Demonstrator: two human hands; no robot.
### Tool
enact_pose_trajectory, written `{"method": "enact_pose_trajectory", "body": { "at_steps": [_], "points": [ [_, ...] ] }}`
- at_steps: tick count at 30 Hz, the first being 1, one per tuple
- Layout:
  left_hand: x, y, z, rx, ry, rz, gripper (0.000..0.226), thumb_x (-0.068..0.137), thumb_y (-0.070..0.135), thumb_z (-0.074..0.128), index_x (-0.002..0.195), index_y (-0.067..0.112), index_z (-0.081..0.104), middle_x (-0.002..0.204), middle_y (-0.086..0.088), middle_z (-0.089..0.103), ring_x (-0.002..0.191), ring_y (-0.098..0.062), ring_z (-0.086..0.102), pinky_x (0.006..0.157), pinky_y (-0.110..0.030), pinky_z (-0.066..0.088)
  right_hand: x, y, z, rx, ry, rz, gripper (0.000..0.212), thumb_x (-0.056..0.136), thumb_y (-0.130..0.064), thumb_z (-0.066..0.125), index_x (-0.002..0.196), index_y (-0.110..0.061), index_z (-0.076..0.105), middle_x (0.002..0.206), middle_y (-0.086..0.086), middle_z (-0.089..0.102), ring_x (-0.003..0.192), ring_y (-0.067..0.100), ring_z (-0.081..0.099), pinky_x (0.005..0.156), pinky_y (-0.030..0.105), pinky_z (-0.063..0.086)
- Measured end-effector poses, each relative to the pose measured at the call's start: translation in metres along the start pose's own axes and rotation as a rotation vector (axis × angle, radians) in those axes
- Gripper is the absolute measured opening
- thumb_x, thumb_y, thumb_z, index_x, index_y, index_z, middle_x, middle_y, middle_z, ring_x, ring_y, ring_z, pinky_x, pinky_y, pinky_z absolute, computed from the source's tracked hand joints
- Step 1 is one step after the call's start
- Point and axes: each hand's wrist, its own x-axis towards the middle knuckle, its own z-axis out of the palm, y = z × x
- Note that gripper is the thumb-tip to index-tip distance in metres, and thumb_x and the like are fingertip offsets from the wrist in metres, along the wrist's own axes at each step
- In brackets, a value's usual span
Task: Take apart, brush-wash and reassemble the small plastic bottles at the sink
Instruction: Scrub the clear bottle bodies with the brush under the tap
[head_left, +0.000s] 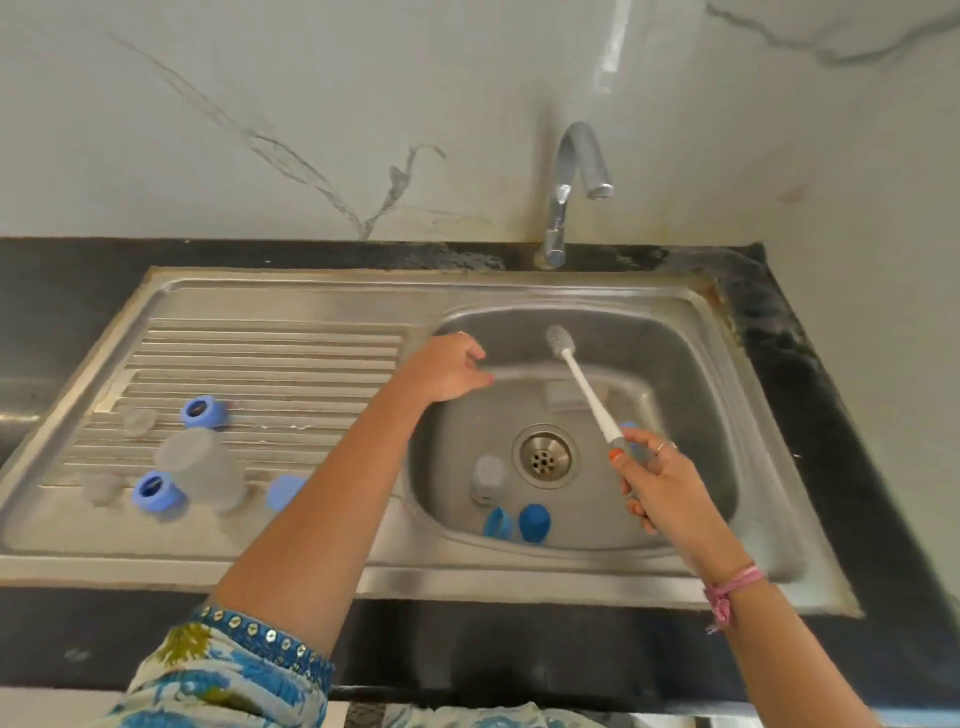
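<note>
From the head camera, the right hand (662, 480) grips the grey end of a bottle brush (584, 384), whose white shaft runs up and to the left over the sink basin (691, 364), its grey head hanging above the far wall. The left hand (449, 366) hovers at the basin's left rim with fingers loosely curled; it seems to hold nothing, though the fingertips are partly hidden.

The next piece to wash probably lies in the basin. A small translucent bottle body (488, 478) stands just left of the drain (544, 456), below and between the two hands. It looks upright, so its long axis points toward the camera. The left hand is above it and slightly left; the right hand is about as near but is taken up by the brush, so I judge the left hand would reach down for it.

The basin also holds a blue ring (497, 522) and a blue cap (535, 522) side by side near the front wall. On the ribbed drainboard (270, 358) rest washed-looking parts: a larger frosted cup (200, 470), two blue collars (203, 412) (156, 492), another blue piece (283, 491) and small clear bits, too blurred to name.
</note>
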Motion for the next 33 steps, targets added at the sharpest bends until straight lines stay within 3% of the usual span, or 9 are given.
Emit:
{"method": "enact_pose_trajectory", "body": {
  "at_steps": [5,9,13,19,24,28,33],
  "points": [
    [0.020,0.040,0.063,-0.067,-0.030,-0.029,0.036,0.089,0.029,0.067,0.123,0.016,0.062,0.120,-0.002,0.065,0.111,-0.018,0.059,0.097,-0.029,0.046,0.010,0.022,-0.065,-0.032,0.005,0.028,0.022,0.097,-0.023,0.056,0.118,-0.027,0.055,0.066,0.004,0.049,0.042,0.008,0.039,0.036,0.022,0.030],
    [0.042,0.070,0.100,-0.091,-0.046,-0.018,0.039,0.090,0.028,0.066,0.126,0.015,0.060,0.123,0.001,0.062,0.115,-0.015,0.056,0.088,-0.020,0.037,0.024,0.026,-0.102,-0.007,0.013,0.039,0.024,0.097,-0.021,0.055,0.121,-0.022,0.054,0.065,0.006,0.049,0.043,0.009,0.039,0.037,0.021,0.029],
    [0.068,0.086,0.128,-0.086,-0.060,-0.017,0.038,0.088,0.020,0.068,0.124,0.009,0.061,0.123,-0.007,0.063,0.114,-0.021,0.058,0.088,-0.021,0.038,0.039,0.023,-0.119,-0.039,0.000,0.019,0.023,0.097,-0.023,0.056,0.120,-0.024,0.054,0.065,0.007,0.051,0.046,0.011,0.043,0.039,0.023,0.033],
    [0.113,0.079,0.162,0.091,-0.099,-0.003,0.050,0.090,0.017,0.064,0.137,0.005,0.050,0.140,-0.013,0.048,0.129,-0.026,0.045,0.101,-0.023,0.030,0.066,0.024,-0.118,0.002,0.002,0.062,0.024,0.096,-0.023,0.058,0.120,-0.026,0.057,0.065,0.007,0.051,0.046,0.011,0.042,0.040,0.025,0.033],
    [0.151,0.056,0.177,0.196,-0.046,-0.107,0.063,0.086,0.011,0.063,0.144,0.008,0.038,0.146,-0.016,0.031,0.132,-0.036,0.038,0.109,-0.041,0.036,0.083,0.018,-0.108,-0.003,-0.045,0.104,0.022,0.096,-0.022,0.058,0.117,-0.027,0.057,0.065,0.004,0.051,0.043,0.007,0.040,0.037,0.020,0.032],
    [0.168,0.041,0.184,0.295,-0.079,-0.096,0.074,0.087,0.007,0.061,0.151,0.009,0.022,0.158,-0.012,0.016,0.142,-0.034,0.023,0.112,-0.046,0.032,0.091,0.014,-0.100,0.005,-0.079,0.119,0.021,0.095,-0.019,0.058,0.115,-0.028,0.057,0.071,0.006,0.051,0.044,0.004,0.041,0.038,0.018,0.033],
    [0.174,0.033,0.196,0.401,-0.151,-0.049,0.084,0.088,0.021,0.068,0.153,0.013,0.015,0.153,-0.010,0.025,0.139,-0.032,0.025,0.106,-0.047,0.038,0.091,0.017,-0.097,0.042,-0.075,0.144,0.022,0.095,-0.021,0.059,0.109,-0.037,0.056,0.074,0.009,0.052,0.048,0.009,0.040,0.039,0.021,0.033]
  ]
}}
